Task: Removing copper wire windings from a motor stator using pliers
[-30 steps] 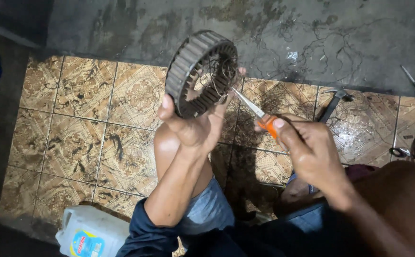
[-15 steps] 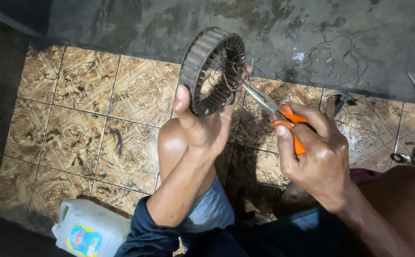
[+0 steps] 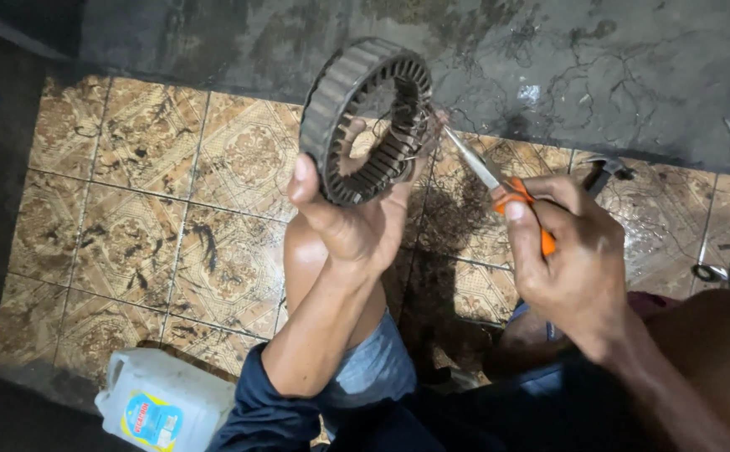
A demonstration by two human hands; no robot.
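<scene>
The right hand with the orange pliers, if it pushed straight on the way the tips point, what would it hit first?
Most likely the wire strands at the metal ring's inner edge, held by the left hand; depth unclear.

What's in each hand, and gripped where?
Left hand grips the ring-shaped motor stator by its lower rim. Right hand holds the pliers by their orange handles.
</scene>
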